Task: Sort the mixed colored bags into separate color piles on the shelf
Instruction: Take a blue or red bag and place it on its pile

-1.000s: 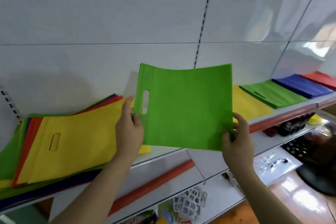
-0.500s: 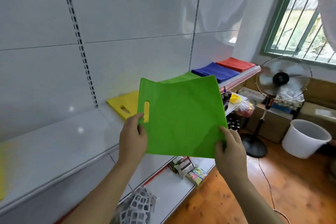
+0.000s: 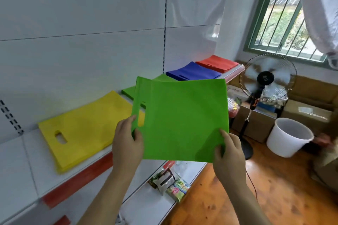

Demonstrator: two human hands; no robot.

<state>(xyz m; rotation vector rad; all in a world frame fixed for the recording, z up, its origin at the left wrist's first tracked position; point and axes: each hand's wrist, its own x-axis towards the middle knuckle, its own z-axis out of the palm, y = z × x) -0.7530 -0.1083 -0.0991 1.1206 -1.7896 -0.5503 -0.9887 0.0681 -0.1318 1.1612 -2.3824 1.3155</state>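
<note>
Green bag carried over to the sorted piles

The view has swung right from the mixed stack: yellow pile [image 3: 86,129], then left hand [image 3: 128,144] and right hand [image 3: 228,153] pinching the green bag [image 3: 182,120] above the shelf [image 3: 27,160], before the green pile [image 3: 128,91]; placing it looks next.
</note>
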